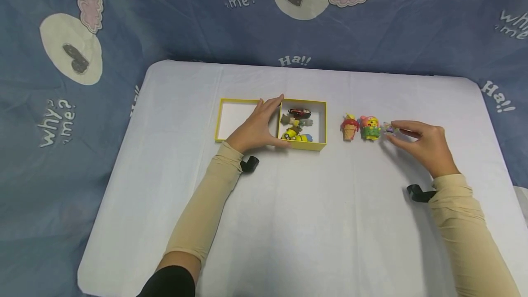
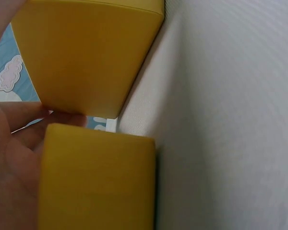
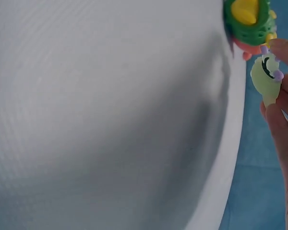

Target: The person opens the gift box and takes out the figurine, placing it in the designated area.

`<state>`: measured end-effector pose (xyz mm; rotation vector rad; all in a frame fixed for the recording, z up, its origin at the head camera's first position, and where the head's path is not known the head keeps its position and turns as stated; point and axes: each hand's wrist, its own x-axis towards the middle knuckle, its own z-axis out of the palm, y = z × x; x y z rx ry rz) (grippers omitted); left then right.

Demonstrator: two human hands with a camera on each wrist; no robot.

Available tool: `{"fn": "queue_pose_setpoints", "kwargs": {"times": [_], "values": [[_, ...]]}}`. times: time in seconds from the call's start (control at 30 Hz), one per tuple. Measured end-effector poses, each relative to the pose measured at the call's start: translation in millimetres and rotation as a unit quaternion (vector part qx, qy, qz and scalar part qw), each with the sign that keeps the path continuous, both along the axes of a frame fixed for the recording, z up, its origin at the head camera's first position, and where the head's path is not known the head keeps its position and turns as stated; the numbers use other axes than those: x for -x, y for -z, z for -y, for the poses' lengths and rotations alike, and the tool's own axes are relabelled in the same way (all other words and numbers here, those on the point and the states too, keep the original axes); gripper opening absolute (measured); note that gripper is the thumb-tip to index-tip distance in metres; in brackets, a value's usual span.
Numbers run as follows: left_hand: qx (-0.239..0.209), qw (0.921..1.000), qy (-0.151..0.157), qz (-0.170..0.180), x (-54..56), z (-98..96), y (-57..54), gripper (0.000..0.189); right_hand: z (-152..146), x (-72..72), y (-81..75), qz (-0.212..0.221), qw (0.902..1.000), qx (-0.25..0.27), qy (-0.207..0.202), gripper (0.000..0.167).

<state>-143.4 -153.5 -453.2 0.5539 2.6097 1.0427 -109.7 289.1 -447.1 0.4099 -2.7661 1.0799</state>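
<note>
The right hand (image 1: 425,143) pinches the small toy (image 3: 265,81) with its fingertips, so the toy is at the very end of that hand. It is in the right half of the table (image 1: 288,223), closer to the far edge than the near edge. In the right wrist view, the toy's long way runs up and down the picture. Its round, pale green end points toward the green toy (image 1: 370,132), and its thin end goes down to a finger.

The left hand (image 1: 260,127) is spread wide over the side of the box (image 1: 309,146) nearest the table's left edge. Its thumb is along the near wall and its fingers reach the far corner. The box's open top faces up, with toys inside. The tray (image 1: 235,120) is on its left. On its right is the cone toy (image 1: 349,129), its tip pointing to the table's near edge.
</note>
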Motion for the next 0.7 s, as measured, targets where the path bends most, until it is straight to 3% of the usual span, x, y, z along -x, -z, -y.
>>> {"fn": "queue_pose_setpoints", "kwargs": {"times": [0.47,0.7], "values": [[-0.002,1.0,-0.001,0.002,0.0,-0.2,0.1,0.139,-3.3,-0.2,6.3,0.065,0.9975,-0.028,0.004,0.046],[-0.001,1.0,-0.001,0.002,-0.4,0.3,0.6,0.138,-3.5,0.3,6.6,0.073,0.9955,-0.059,0.013,0.048]]}}
